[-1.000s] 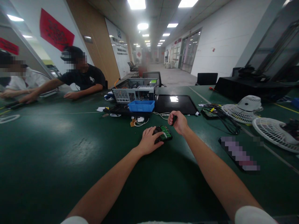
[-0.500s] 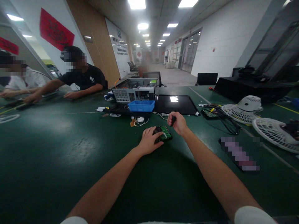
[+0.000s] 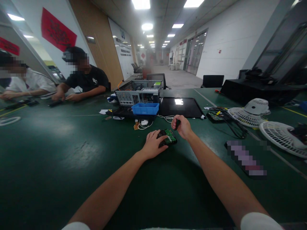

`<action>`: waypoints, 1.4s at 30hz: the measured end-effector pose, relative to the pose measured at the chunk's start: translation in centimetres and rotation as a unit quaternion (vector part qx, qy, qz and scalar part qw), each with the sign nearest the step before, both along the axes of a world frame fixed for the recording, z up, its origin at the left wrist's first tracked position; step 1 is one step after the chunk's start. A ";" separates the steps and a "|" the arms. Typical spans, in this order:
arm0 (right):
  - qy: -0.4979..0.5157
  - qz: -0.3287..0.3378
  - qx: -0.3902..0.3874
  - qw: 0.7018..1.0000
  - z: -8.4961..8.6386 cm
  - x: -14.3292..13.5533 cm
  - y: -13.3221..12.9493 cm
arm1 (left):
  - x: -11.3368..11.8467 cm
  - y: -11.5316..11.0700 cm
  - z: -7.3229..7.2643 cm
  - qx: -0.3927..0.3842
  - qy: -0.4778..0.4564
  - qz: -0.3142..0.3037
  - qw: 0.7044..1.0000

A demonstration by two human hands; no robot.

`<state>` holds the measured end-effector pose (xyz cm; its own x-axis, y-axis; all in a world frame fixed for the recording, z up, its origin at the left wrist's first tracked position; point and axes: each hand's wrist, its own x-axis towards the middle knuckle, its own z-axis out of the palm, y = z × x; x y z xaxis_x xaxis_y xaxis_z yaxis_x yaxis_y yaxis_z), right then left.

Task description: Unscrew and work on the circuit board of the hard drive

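On the green table (image 3: 96,188), a circuit board (image 3: 170,134) lies partly hidden under the left hand (image 3: 153,145), fingers spread over it; whether they grip it, I cannot tell; the right hand (image 3: 183,126), just beside, is clenched round a dark object (image 3: 177,124), mostly covered by its fingers; farther off, a blue tray (image 3: 145,110) hides part of a computer case (image 3: 127,98).

A white fan (image 3: 256,107) is lying near a white grille (image 3: 279,136). A red poster (image 3: 59,30) is hanging behind a person in black (image 3: 88,80).
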<state>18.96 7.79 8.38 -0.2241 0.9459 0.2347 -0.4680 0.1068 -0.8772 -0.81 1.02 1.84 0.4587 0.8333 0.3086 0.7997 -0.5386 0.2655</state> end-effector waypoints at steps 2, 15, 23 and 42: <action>-0.003 0.007 -0.001 1.000 0.0 0.0 0.0 | 0.0 0.0 0.1 0.000 0.000 -0.001 1.000; -0.022 -0.005 0.006 1.000 0.0 0.0 0.0 | 0.0 0.2 -0.2 -0.001 0.003 0.003 1.000; -0.019 -0.009 0.012 1.000 0.1 -0.1 0.0 | 0.0 -0.1 0.1 0.000 0.003 0.005 1.000; -0.008 -0.021 -0.003 1.000 0.0 0.2 0.1 | 0.0 0.0 -0.1 -0.003 0.011 0.008 1.000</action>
